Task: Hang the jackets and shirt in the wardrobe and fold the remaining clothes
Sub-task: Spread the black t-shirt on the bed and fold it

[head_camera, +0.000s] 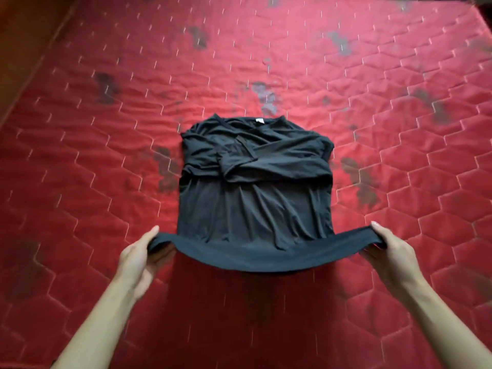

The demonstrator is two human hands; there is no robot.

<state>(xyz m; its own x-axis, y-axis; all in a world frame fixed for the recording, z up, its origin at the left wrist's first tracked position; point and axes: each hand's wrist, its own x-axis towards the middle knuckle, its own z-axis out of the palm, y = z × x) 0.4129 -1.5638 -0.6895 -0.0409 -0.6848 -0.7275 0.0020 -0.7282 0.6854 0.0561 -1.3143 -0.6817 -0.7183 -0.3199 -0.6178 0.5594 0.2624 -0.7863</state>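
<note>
Head view: if one hand lifts faster than the other, the fold would likely go askew and the crossed sleeves (pixel 261 166) could slide loose. The left hand (pixel 141 258) and right hand (pixel 391 251) each pinch a hem corner of the black top (pixel 253 203), though blur hides the fingers underneath. Its body lies just ahead, between them, on the red mattress (pixel 399 102).

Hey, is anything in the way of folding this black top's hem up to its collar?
Nothing visible: the left hand and right hand grip the hem corners of the black top; only its own folded sleeves lie between hem and collar.
</note>
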